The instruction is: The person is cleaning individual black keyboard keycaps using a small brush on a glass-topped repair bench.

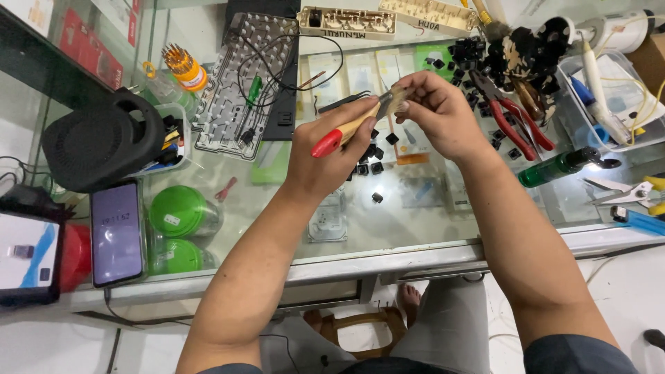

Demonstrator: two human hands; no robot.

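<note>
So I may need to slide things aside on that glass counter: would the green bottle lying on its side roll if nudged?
Probably. The green bottle lies on its side on smooth glass, and its body looks round, so a sideways nudge could set it rolling. Its dark cap end may make it curve. It looks like light plastic, though I cannot tell how full it is.

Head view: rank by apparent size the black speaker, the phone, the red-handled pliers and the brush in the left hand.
1. black speaker
2. phone
3. red-handled pliers and brush, which look alike in length; the left hand hides part of the brush.

Lit purple phone screen (116, 232), probably tablet (26, 260) beside.
</note>
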